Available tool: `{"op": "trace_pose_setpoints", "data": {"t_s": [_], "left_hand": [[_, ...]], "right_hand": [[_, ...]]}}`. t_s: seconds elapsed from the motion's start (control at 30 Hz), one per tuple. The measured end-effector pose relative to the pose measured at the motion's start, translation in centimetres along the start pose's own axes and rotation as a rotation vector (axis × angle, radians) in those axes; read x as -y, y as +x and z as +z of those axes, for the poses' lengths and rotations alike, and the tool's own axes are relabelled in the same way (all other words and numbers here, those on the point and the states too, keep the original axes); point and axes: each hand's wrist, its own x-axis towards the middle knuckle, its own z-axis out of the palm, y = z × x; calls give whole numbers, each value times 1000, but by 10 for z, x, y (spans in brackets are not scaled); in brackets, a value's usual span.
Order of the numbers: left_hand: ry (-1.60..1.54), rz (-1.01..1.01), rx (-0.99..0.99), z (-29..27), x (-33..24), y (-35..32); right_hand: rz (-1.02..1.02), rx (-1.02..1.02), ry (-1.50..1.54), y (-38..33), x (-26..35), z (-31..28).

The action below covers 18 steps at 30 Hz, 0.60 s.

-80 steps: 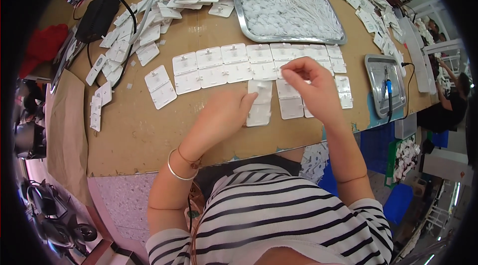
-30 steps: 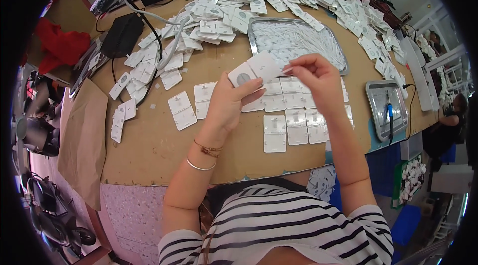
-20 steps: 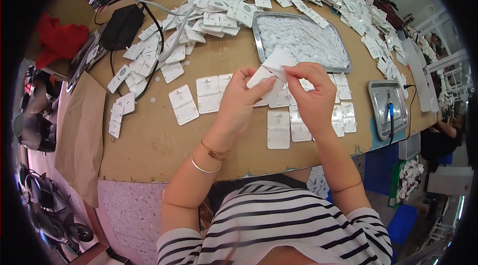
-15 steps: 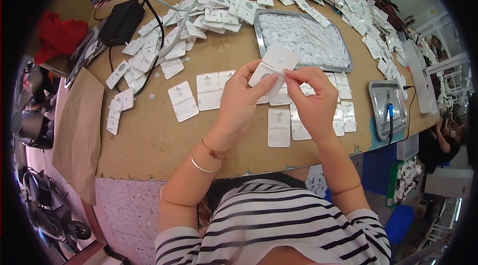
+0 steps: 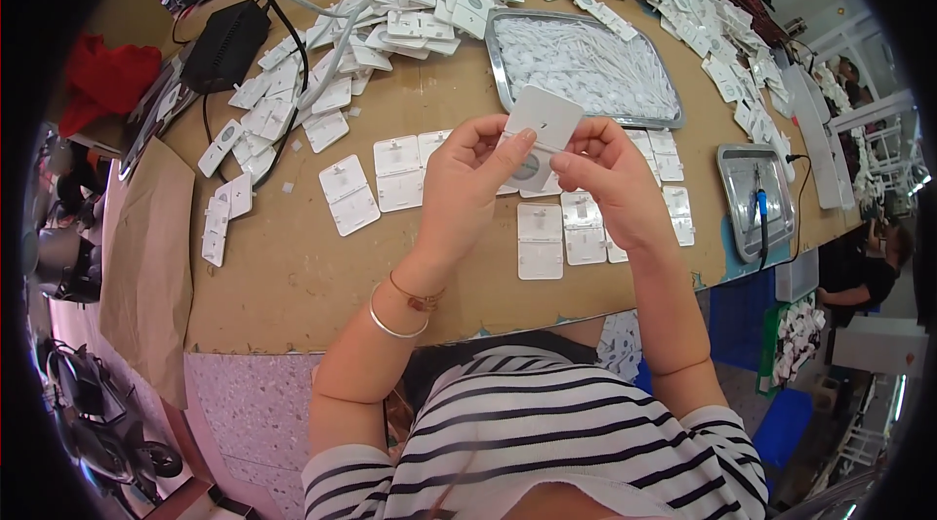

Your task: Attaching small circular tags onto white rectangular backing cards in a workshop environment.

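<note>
Both hands hold one white hinged plastic case [image 5: 543, 118] above the table, its two square halves unfolded. My left hand [image 5: 470, 168] grips its left side, the thumb lying across the face near the fold. On the other side my right hand [image 5: 615, 173] pinches the edge, its thumb beside a grey oval [image 5: 528, 166] on the lower half. Under and around the hands, similar open white cases [image 5: 540, 241] lie in rows. Just beyond, a metal tray [image 5: 501, 71] carries many small white parts and thin white sticks.
A large heap of white cases [image 5: 468, 7] spreads over the table's far side. At left stand a black power box [image 5: 224, 46] and looping cables. A smaller metal tray [image 5: 727, 212] on the right holds a blue-handled pen-like tool [image 5: 762, 208]. Brown paper [image 5: 146, 266] hangs over the left edge.
My right hand has shifted from pinching at the fold to gripping the case's right side. My left thumb has moved up toward the fold, and the case is turned more upright.
</note>
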Motion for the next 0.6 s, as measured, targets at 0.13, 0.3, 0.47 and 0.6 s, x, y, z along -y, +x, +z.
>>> {"op": "trace_pose_setpoints", "data": {"t_s": [0.13,0.3,0.47,0.6], "left_hand": [[46,-38,30,-4,-2,0],[-35,-47,19,-2,0,0],[-65,-63,40,0,-4,-2],[91,26,45,-3,-3,-6]], "right_hand": [[79,87,25,0,-5,-9],[36,96,-5,-1,-7,-11],[31,75,-30,-4,-2,-11],[-17,90,-56,-7,-11,-8]]}}
